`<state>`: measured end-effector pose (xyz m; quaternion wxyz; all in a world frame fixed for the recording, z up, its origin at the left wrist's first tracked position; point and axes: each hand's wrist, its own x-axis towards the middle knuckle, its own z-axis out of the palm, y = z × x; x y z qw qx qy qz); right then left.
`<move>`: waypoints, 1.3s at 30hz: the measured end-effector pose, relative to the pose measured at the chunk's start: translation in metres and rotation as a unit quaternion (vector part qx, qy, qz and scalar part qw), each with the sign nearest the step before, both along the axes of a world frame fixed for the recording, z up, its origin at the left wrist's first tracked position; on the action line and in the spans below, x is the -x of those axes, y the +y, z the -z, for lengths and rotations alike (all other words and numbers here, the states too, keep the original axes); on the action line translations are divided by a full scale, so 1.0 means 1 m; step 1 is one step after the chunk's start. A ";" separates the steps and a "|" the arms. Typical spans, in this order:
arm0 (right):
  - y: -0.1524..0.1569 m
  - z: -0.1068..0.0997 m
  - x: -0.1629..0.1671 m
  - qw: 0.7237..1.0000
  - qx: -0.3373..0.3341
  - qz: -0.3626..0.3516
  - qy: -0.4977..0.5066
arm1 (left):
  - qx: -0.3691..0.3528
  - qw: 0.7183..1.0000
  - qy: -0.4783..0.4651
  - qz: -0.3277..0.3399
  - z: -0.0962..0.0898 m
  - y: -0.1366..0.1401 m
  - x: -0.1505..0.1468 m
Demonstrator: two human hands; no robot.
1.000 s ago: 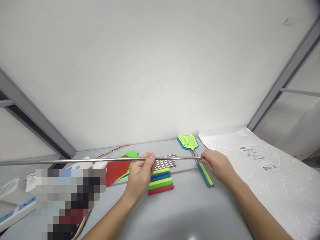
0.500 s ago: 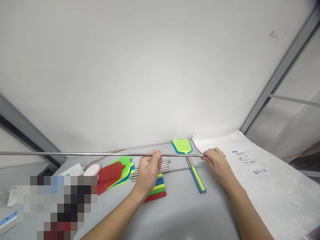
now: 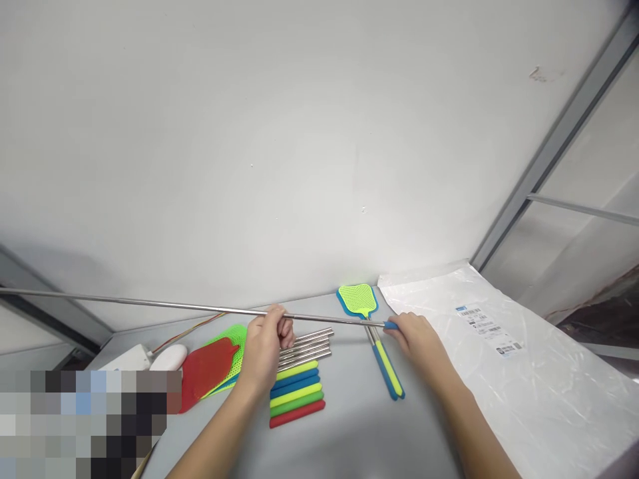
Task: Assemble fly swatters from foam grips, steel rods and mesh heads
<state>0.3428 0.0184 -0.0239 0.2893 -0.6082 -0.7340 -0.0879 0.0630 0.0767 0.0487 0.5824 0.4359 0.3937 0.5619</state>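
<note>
A long telescopic metal rod (image 3: 329,320) stretches across the view above the table and runs out at the left edge. My right hand (image 3: 412,336) is closed around its blue grip (image 3: 390,325). Near the rod's middle, my left hand (image 3: 265,342) pinches the metal between thumb and fingers. Below the left hand lie several short metal rods (image 3: 317,347) and a row of foam grips (image 3: 298,396) in yellow, blue, green and red. Between my hands, two fly swatters, one yellow (image 3: 357,299) over one blue (image 3: 341,293), lie with handles toward me.
Red (image 3: 207,372), green and blue swatter heads overlap at the left, beside a white rounded object (image 3: 168,358) and a white box with wires. A white plastic mailer (image 3: 444,299) with labels covers the right side. A wall (image 3: 299,146) rises behind the grey table (image 3: 349,432).
Both hands have shifted left in the view, and the left hand is farther along the rod. More of the blue grip shows by the right hand. The rod now tilts, its left part higher.
</note>
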 end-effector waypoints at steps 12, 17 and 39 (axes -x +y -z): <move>-0.007 0.008 0.005 0.997 -0.002 -0.066 0.033 | -0.059 0.994 0.090 -0.035 0.035 -0.007 0.031; -0.008 0.011 0.011 0.995 -0.025 -0.089 0.034 | -0.086 0.987 0.131 -0.034 0.043 -0.012 0.037; -0.013 0.007 0.033 0.991 -0.105 -0.052 -0.064 | -0.036 0.999 0.019 0.000 0.044 -0.022 0.016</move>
